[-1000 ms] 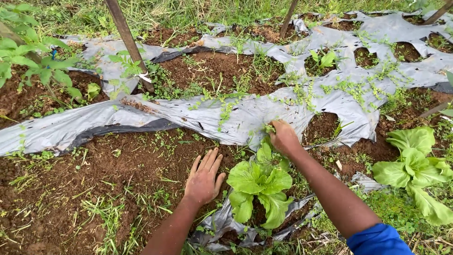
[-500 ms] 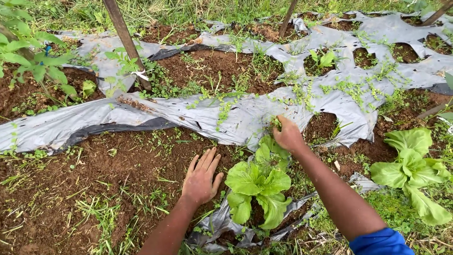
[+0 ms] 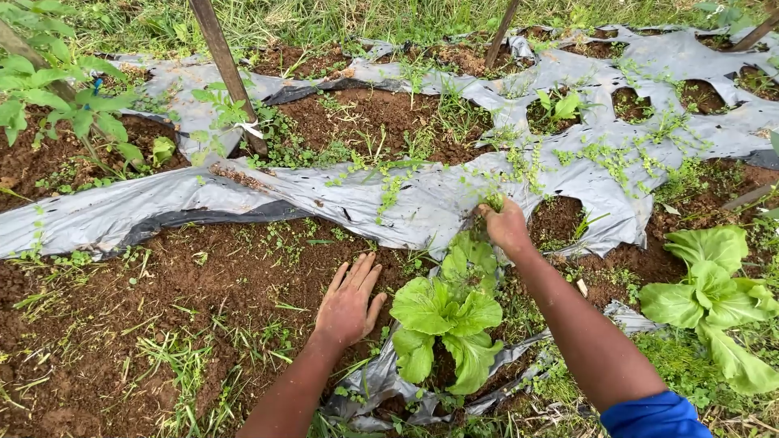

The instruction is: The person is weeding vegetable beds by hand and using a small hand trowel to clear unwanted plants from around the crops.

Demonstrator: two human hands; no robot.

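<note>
While my left hand [image 3: 349, 304] lies flat, fingers spread, on red-brown soil [image 3: 203, 276] at centre frame, my right hand [image 3: 505, 227] clenches small green weeds [image 3: 492, 200] on grey plastic mulch sheet [image 3: 422, 203], just above the leafy green lettuce plant [image 3: 446, 316].

Can't see my right hand [image 3: 506, 228] fingers: they're curled under at the edge of the plastic sheet [image 3: 422, 199], so what they grip is hidden, maybe a small weed, too small to tell. Both forearms run off the bottom edge; blue sleeve [image 3: 653, 415] is cropped there too. Lettuce [image 3: 450, 316] covers its own planting hole and the soil under it. Second lettuce [image 3: 718, 300] is clipped by the right edge. Wooden stake [image 3: 227, 73] is cut off at the top. Left hand [image 3: 350, 302] palm side is hidden against the soil.
</note>
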